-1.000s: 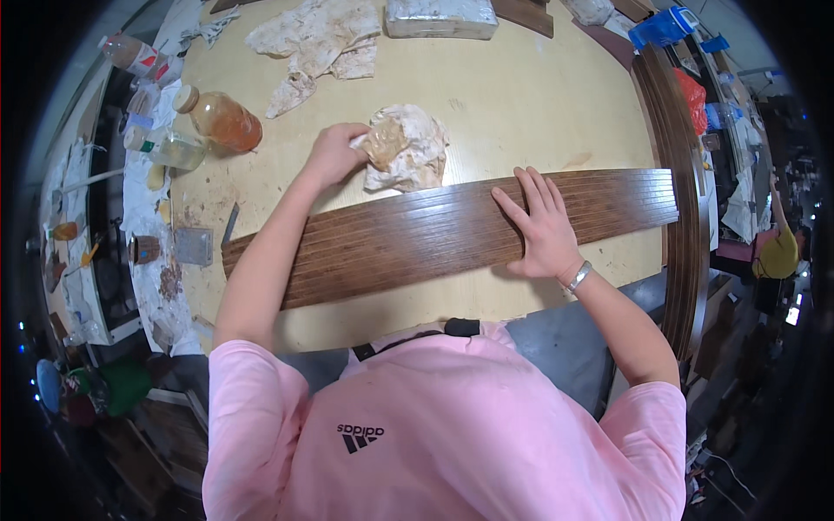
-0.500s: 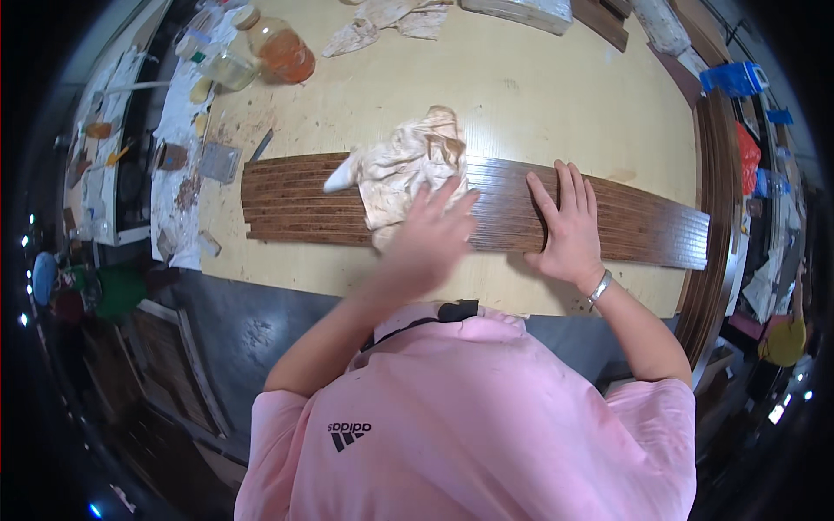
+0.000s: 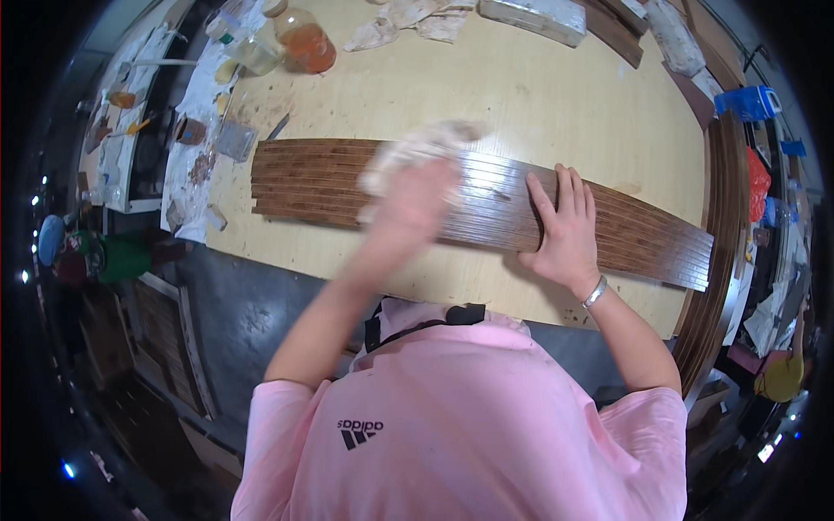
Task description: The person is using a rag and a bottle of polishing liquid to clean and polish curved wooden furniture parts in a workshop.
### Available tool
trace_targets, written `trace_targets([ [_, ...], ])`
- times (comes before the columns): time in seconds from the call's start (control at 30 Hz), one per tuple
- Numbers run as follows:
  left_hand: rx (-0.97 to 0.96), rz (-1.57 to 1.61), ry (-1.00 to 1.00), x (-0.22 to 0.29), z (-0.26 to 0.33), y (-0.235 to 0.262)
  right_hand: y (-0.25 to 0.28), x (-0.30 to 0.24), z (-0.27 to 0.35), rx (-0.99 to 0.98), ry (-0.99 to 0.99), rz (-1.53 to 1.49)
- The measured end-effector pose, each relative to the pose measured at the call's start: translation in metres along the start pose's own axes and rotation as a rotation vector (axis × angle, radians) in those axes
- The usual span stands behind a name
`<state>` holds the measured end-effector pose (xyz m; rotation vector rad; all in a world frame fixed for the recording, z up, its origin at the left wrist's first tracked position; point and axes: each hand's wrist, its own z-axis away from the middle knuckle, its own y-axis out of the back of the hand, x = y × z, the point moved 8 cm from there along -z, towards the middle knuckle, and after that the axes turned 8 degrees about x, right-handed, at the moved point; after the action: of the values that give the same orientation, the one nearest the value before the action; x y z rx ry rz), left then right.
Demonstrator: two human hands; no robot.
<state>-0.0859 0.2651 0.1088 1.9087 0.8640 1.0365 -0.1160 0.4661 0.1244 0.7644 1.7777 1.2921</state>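
Several dark brown wooden strips lie side by side across the table like one long panel, with a glossy sheen in the middle. My left hand, smeared by motion, presses a crumpled off-white cloth against the strips left of the middle. Part of the cloth is hidden beneath the hand, and its stains are blurred. Farther right, my right hand rests flat on the strips with its fingers spread. A silver band circles that wrist.
The pale table carries a jar of orange liquid, a clear jar and stained rags at the back. A wrapped block stands behind too. Long brown strips line the right edge; a blue container sits beyond.
My left hand has moved left and slightly away from me with the cloth, over the strips. My right hand stays on the strips. The whole view has shifted and tilted a little.
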Motion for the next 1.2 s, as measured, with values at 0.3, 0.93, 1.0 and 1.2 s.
trace_targets([
  [0.3, 0.045, 0.043, 0.077, 0.021, -0.032, -0.009, -0.002, -0.004, 0.003, 0.012, -0.013, -0.014],
  [0.93, 0.523, 0.206, 0.745, -0.210, 0.120, 0.118, 0.002, -0.008, 0.001, 0.009, -0.009, 0.019],
  [1.0, 0.450, -0.152, 0.675, -0.205, 0.108, 0.143, -0.002, -0.006, 0.001, -0.005, -0.023, 0.034],
  [1.2, 0.332, -0.214, 0.026, -0.067, 0.073, 0.074, 0.001, -0.013, -0.002, -0.012, 0.016, 0.034],
])
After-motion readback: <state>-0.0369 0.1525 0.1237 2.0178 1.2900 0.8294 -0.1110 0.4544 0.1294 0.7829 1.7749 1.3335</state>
